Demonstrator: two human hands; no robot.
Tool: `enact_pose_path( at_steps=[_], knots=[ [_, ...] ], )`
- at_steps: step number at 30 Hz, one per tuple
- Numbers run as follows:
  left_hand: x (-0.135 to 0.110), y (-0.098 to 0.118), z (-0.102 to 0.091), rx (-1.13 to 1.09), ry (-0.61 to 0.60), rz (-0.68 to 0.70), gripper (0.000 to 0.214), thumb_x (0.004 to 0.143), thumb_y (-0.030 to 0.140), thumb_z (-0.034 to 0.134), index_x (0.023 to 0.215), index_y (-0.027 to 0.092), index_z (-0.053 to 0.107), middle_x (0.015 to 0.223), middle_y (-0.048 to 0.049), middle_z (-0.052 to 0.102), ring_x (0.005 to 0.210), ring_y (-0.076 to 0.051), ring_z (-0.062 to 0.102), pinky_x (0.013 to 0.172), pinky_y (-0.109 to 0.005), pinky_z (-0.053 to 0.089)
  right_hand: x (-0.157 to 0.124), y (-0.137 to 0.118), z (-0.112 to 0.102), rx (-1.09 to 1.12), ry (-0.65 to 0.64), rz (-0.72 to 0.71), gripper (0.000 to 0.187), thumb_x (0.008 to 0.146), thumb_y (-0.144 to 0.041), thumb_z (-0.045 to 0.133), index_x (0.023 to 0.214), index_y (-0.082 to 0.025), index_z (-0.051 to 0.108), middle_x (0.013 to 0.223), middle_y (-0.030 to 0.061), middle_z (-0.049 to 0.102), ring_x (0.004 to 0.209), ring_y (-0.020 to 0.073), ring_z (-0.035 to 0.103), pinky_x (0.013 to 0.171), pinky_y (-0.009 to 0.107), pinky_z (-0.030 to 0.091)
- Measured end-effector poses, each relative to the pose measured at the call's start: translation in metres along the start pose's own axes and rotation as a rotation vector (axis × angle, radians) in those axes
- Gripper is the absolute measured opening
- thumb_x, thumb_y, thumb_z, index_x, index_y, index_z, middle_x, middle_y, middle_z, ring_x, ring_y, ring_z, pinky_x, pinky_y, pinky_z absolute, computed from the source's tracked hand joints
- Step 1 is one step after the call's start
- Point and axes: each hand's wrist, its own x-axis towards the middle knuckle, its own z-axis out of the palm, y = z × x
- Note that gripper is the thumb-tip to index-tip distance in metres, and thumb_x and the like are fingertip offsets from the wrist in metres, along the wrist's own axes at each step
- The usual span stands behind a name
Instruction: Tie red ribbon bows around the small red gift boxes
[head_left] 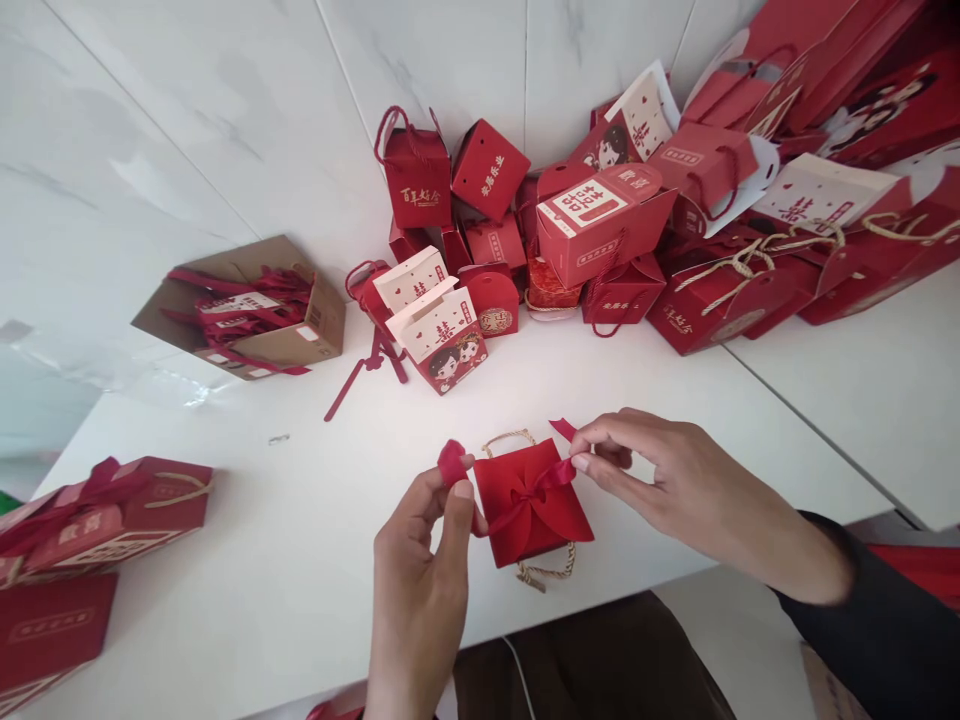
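Observation:
A small red gift box (534, 518) with gold rope handles lies on the white table (300, 520) near its front edge. A red ribbon (536, 488) is knotted across its top. My left hand (427, 560) pinches the ribbon's left loop between thumb and forefinger. My right hand (660, 480) pinches the ribbon's right end just beside the box. Both hands are closed on the ribbon, one on each side of the knot.
A heap of red gift boxes and bags (600, 230) fills the back right against the marble wall. A cardboard box of red ribbons (247, 310) lies tipped at the back left. More red boxes (90, 520) sit at the left edge. A second table (885, 390) adjoins on the right.

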Motion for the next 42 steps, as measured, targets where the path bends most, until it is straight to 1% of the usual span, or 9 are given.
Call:
enact_pose_path(
  at_steps=[6, 9, 16, 21, 25, 30, 34, 37, 42],
  knots=[
    [0.004, 0.001, 0.012, 0.167, 0.269, 0.016, 0.028, 0.093, 0.037, 0.064, 0.118, 0.025, 0.057, 0.060, 0.0067, 0.059, 0.063, -0.017, 0.060, 0.067, -0.031, 0.046, 0.000, -0.013, 0.004, -0.052, 0.094, -0.179, 0.009, 0.102, -0.025, 0.053, 0.097, -0.025, 0.060, 0.100, 0.0016, 0.068, 0.099, 0.0192, 0.064, 0.089, 0.034, 0.050],
    [0.003, -0.003, 0.011, 0.107, 0.257, -0.023, 0.040, 0.093, 0.035, 0.064, 0.128, 0.026, 0.047, 0.055, 0.0099, 0.054, 0.057, -0.017, 0.057, 0.063, -0.029, 0.043, 0.000, -0.012, 0.005, -0.002, 0.039, -0.069, 0.012, 0.103, -0.029, 0.051, 0.096, -0.026, 0.060, 0.097, -0.0004, 0.070, 0.084, 0.0157, 0.066, 0.079, 0.030, 0.053],
    [-0.005, -0.017, -0.008, 0.083, -0.091, 0.102, 0.029, 0.090, 0.035, 0.064, 0.117, 0.026, 0.069, 0.099, -0.0058, 0.072, 0.093, -0.023, 0.065, 0.082, -0.033, 0.050, -0.003, -0.007, -0.006, 0.036, -0.078, 0.063, 0.017, 0.097, -0.042, 0.062, 0.110, -0.032, 0.067, 0.095, -0.0004, 0.074, 0.078, 0.0177, 0.068, 0.059, 0.028, 0.051],
    [-0.011, -0.020, -0.016, 0.203, -0.018, 0.153, 0.018, 0.087, 0.027, 0.063, 0.098, 0.028, 0.077, 0.092, -0.0065, 0.071, 0.086, -0.024, 0.064, 0.063, -0.028, 0.046, -0.005, -0.001, -0.010, -0.030, -0.135, 0.016, 0.017, 0.098, -0.042, 0.060, 0.106, -0.031, 0.071, 0.100, 0.0018, 0.074, 0.087, 0.0206, 0.069, 0.077, 0.034, 0.054],
    [-0.013, -0.018, -0.015, 0.187, -0.033, 0.170, 0.034, 0.087, 0.023, 0.059, 0.115, 0.032, 0.076, 0.101, -0.0077, 0.072, 0.086, -0.024, 0.065, 0.046, -0.024, 0.035, -0.005, 0.002, -0.004, -0.044, -0.160, 0.047, 0.019, 0.096, -0.043, 0.063, 0.108, -0.029, 0.068, 0.088, -0.0001, 0.071, 0.076, 0.0190, 0.067, 0.067, 0.031, 0.052],
    [-0.010, -0.023, -0.019, 0.237, -0.128, 0.218, 0.013, 0.091, 0.031, 0.065, 0.091, 0.028, 0.078, 0.087, -0.0061, 0.067, 0.077, -0.021, 0.061, 0.056, -0.026, 0.045, -0.005, 0.002, -0.002, -0.028, -0.136, 0.017, 0.015, 0.100, -0.032, 0.057, 0.089, -0.027, 0.066, 0.088, -0.0005, 0.071, 0.078, 0.0181, 0.065, 0.070, 0.031, 0.050],
    [-0.011, -0.018, -0.016, 0.275, 0.033, 0.240, 0.019, 0.091, 0.040, 0.067, 0.086, 0.027, 0.080, 0.092, -0.0086, 0.059, 0.081, -0.023, 0.057, 0.041, -0.025, 0.031, -0.006, -0.007, -0.006, -0.010, -0.079, 0.000, 0.014, 0.101, -0.037, 0.055, 0.092, -0.028, 0.064, 0.095, 0.0005, 0.072, 0.083, 0.0192, 0.065, 0.073, 0.032, 0.051],
    [-0.009, -0.008, -0.011, 0.239, 0.123, 0.265, 0.026, 0.090, 0.040, 0.068, 0.070, 0.024, 0.073, 0.097, -0.0091, 0.058, 0.092, -0.025, 0.056, 0.050, -0.026, 0.038, -0.006, -0.014, -0.006, 0.040, -0.070, 0.034, 0.015, 0.101, -0.039, 0.054, 0.096, -0.030, 0.066, 0.097, -0.0003, 0.074, 0.079, 0.0177, 0.067, 0.061, 0.029, 0.050],
    [0.001, 0.000, -0.013, -0.038, -0.034, 0.062, 0.047, 0.092, 0.051, 0.064, 0.056, 0.020, 0.055, 0.081, -0.0038, 0.061, 0.071, -0.018, 0.051, 0.063, -0.030, 0.039, -0.003, -0.015, -0.004, 0.011, -0.047, -0.026, 0.022, 0.100, -0.036, 0.056, 0.117, -0.032, 0.068, 0.113, 0.0028, 0.076, 0.092, 0.0204, 0.072, 0.070, 0.031, 0.055]
  ],
)
